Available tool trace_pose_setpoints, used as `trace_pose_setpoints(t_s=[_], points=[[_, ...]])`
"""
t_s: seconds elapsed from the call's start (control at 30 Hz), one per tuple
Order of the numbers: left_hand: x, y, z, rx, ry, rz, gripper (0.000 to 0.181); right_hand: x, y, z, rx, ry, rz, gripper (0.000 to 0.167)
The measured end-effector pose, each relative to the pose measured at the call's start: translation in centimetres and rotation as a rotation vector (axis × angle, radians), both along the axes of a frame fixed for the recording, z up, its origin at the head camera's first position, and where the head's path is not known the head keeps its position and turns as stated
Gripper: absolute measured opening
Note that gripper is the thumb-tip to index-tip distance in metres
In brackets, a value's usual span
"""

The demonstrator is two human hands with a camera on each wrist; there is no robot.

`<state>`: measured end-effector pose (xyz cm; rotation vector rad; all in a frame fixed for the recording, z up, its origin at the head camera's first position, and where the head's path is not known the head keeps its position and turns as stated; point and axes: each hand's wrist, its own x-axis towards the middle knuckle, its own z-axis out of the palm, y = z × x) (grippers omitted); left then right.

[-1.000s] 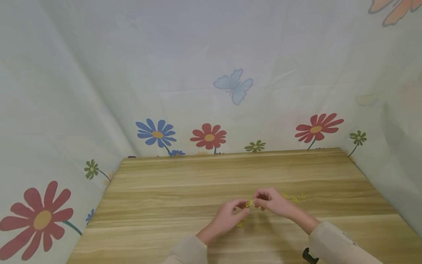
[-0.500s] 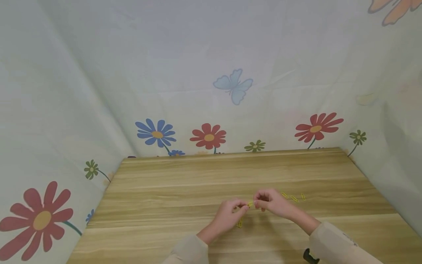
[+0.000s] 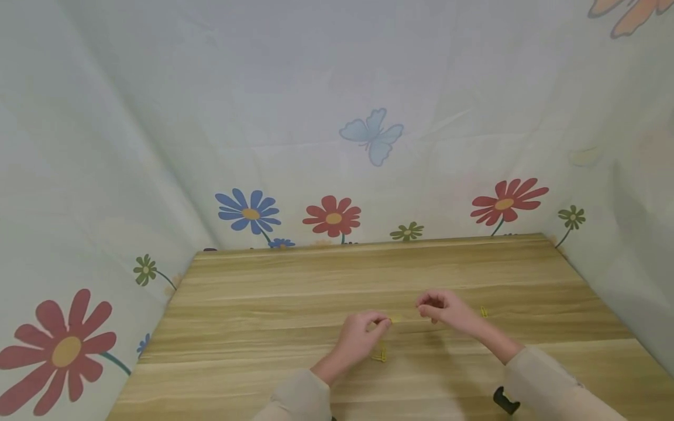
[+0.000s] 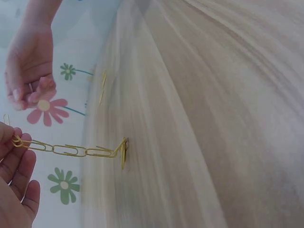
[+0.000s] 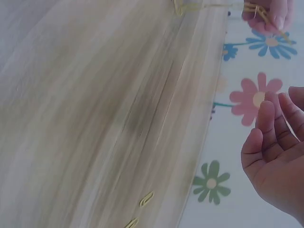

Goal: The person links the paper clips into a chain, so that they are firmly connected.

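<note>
From the head camera, I see the right hand has just come away from the left hand, opening a gap where the two were meeting a moment ago. The left keeps a pinch on the upper end of a chain of yellow paper clips, whose lower end rests on the desk. A loose clip lies over to the right.

In the left wrist view, the chain runs clip through clip from the left fingertips to the desk, one clip poking out past the grip. I'd judge the newest link is on, leaving the right hand free.

The right wrist view shows that hand's fingers loosely bent, nothing visible in them, and two loose clips on the desk.
</note>
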<state>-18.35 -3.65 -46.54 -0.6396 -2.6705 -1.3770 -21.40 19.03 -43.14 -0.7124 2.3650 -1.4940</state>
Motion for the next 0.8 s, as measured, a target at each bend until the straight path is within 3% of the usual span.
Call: trace_pose_setpoints(t_s=[0.4,0.67,0.8], points=[[-0.9,-2.0,0.5,-0.013,0.028,0.064,0.027,-2.2,3.6,-1.7,0.071,0.008,-0.181,0.024],[-1.0,-3.0,0.3,-0.017,0.030,0.088,0.025,-3.1,5.5,-3.1,0.113,0.023,-0.237,0.026],[-0.9,-3.3,0.0,-0.007,0.055,0.084,0.023,-3.7,6.8,-4.6,0.119,0.088,-0.239,0.024]])
